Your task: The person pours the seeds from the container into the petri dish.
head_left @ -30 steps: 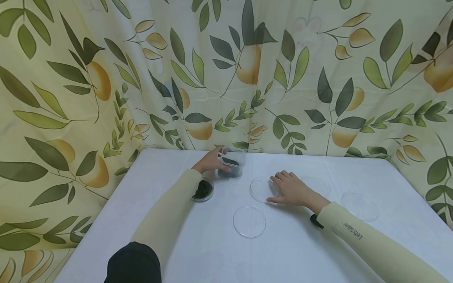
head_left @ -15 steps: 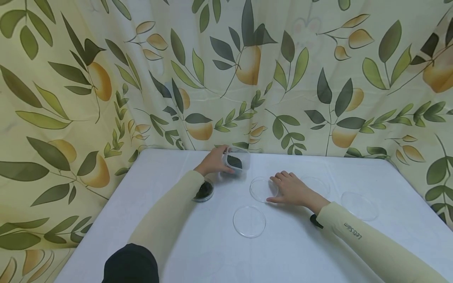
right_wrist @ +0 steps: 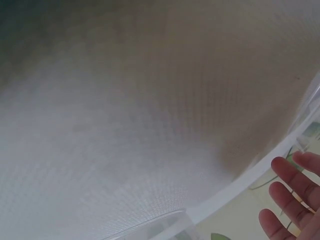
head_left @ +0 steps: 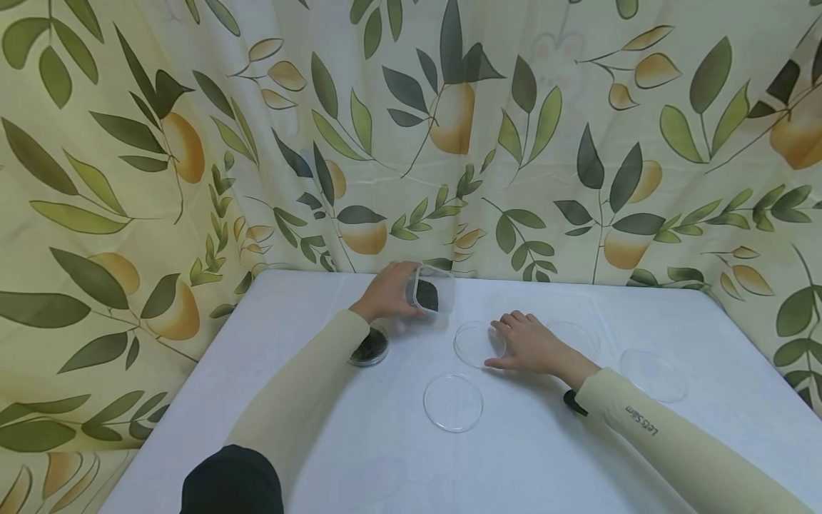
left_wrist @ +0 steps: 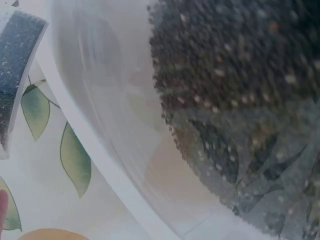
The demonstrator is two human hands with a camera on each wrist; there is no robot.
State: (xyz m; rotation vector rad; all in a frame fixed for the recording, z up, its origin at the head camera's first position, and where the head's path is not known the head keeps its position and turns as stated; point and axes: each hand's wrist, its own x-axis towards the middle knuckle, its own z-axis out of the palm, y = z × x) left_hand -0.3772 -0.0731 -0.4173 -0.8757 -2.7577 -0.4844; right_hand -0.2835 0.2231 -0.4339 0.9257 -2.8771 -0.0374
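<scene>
My left hand (head_left: 389, 291) grips a clear plastic tub (head_left: 443, 289) by its left side, above the back of the table. The tub is tilted, with small dark grains (head_left: 427, 295) inside, also visible at the upper left of the left wrist view. Below my left wrist stands a round clear dish (head_left: 385, 355) holding dark grains (left_wrist: 235, 60); my sleeve covers part of it. My right hand (head_left: 529, 344) lies at the right edge of a clear round dish (head_left: 474, 345), its fingers spread and loose. Whether the fingertips touch that dish, I cannot tell.
A clear round dish (head_left: 452, 403) lies nearer the front of the white table (head_left: 385, 457). Two more clear round pieces, one behind my right hand (head_left: 581, 335) and one farther right (head_left: 653, 375), lie there. A leaf-patterned curtain (head_left: 411, 178) hangs behind the table.
My left hand has moved the tub slightly right and tipped it further toward the right, so the grains inside lean more steeply. My right hand has stayed still.
</scene>
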